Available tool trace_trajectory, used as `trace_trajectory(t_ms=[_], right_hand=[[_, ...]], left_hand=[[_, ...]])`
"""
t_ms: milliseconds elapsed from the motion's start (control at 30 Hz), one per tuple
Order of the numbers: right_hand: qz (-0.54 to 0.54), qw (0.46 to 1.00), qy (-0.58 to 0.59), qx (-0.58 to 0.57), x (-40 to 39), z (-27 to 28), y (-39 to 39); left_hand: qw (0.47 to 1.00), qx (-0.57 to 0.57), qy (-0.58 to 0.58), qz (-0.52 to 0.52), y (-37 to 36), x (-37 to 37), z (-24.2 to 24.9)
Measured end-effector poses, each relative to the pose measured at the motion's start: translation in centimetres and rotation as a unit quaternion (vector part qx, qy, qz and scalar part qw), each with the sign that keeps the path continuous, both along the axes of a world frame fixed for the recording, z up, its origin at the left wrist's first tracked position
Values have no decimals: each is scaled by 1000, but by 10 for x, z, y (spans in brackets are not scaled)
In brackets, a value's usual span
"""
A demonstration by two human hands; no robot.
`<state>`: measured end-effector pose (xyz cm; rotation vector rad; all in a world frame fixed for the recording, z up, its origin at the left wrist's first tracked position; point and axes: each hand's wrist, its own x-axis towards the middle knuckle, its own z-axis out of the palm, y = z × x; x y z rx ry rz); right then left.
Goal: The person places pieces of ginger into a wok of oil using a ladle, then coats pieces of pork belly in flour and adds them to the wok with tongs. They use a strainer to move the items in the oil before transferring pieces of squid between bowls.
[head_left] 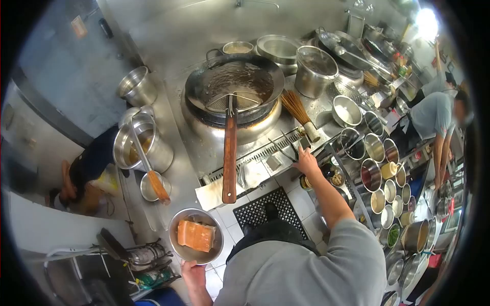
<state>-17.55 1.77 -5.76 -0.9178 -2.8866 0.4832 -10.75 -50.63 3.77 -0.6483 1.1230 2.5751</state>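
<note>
The left hand (193,273) has its grip closed on the rim of a round steel bowl (179,250) holding an orange-pink slab (196,235); the right hand (307,162) grips tongs (284,148).

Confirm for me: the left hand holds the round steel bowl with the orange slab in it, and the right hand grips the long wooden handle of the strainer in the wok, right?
Not quite. The left hand does hold the round steel bowl with the orange slab, but the right hand is at the black metal tongs on the stove edge; the strainer's long wooden handle lies untouched, head view.
</note>
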Motion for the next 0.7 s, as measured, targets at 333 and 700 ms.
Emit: trace_trajectory(t_ms=[333,700], right_hand=[[-74,967,95,-224,35,63,22],[536,778,143,297,22,344,-106]], left_hand=[[991,34,88,-97,25,-35,63],[969,-1,136,-207,88,-114,96]])
